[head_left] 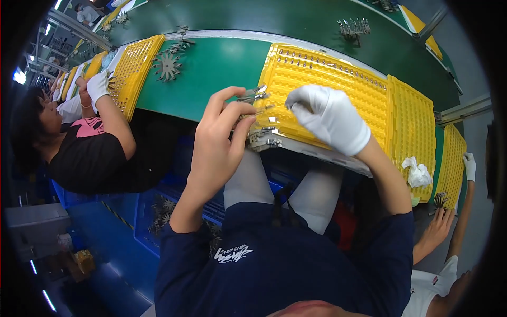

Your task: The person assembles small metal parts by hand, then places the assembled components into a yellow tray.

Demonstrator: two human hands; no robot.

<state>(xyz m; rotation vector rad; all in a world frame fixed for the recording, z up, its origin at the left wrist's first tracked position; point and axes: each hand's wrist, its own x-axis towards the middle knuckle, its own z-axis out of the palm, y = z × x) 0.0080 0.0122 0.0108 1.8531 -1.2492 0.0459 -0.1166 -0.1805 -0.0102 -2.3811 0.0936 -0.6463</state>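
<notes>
Head view: the bare left hand (219, 129) grips a spoked metal fixture (259, 138) between thumb and curled fingers, apparently to steady it at the near left edge of the yellow tray (383, 124). The fixture lies right of the left palm and left of the gloved right hand (332, 119), whose fingertips are drawn together over the tray; whether they pinch a part cannot be told. Small metal pieces (306, 58) sit in rows along the tray's far side, presumably kept apart by its pockets.
</notes>
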